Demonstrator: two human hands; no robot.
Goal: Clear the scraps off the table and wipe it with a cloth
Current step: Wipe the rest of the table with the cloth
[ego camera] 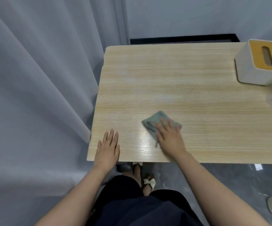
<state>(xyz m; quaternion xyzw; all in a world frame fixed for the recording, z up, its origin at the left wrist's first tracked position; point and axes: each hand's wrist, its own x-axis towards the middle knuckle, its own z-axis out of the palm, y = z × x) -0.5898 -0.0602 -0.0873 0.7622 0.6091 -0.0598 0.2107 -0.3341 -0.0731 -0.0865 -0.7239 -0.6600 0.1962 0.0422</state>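
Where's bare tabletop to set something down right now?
Bare: the table's far left and middle, bordered by the curtain, tissue box and cloth. Crowded: near edge, with left hand flat and right hand pressing the cloth; right end.

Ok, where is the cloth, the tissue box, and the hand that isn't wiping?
cloth (154, 121), head view, on the bare green part beyond the fingers of the right hand.
tissue box (249, 69), head view, on its white front wall.
left hand (108, 148), head view, on the back of the hand, flat on the table.
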